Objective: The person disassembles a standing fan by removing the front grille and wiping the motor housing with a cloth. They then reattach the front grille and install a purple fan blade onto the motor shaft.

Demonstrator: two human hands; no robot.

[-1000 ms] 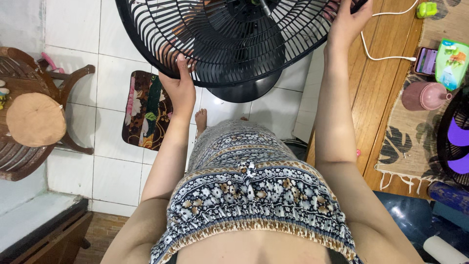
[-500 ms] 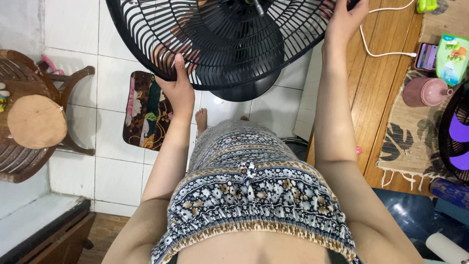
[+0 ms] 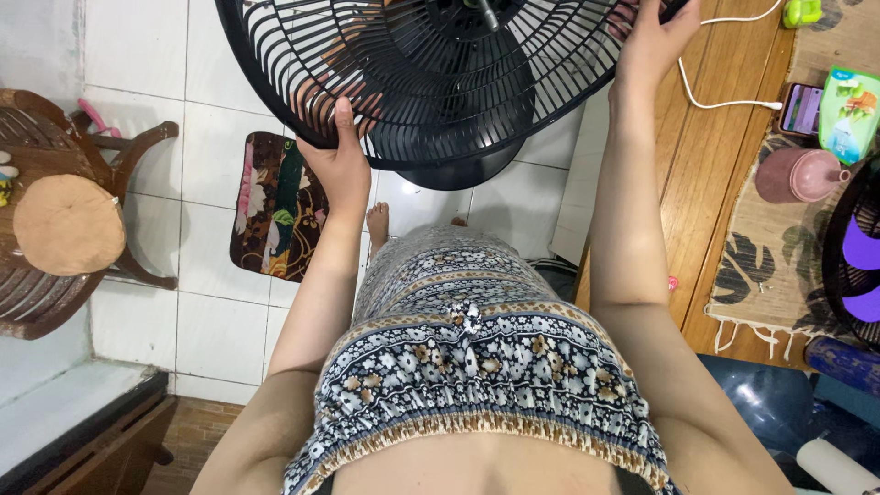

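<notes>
A black standing fan's round wire grille (image 3: pixel 431 82) fills the top of the head view, tilted towards me, with its round black base (image 3: pixel 458 170) on the white tiled floor below. My left hand (image 3: pixel 341 160) grips the grille's lower left rim, thumb over the wires. My right hand (image 3: pixel 653 37) holds the rim at the upper right. A bare foot (image 3: pixel 377 223) shows under the fan, above my patterned dress.
A wooden chair with a round cushion (image 3: pixel 69 225) stands at the left. A flowered mat (image 3: pixel 273 206) lies on the tiles. On the right, a wooden platform holds a white cable (image 3: pixel 724 103), a phone (image 3: pixel 800 108), a pink pot (image 3: pixel 797 176), a woven rug and another fan (image 3: pixel 857 257).
The fan grille shifted slightly right and down between my hands; my left hand slid a little along the rim. Both hands kept their grip.
</notes>
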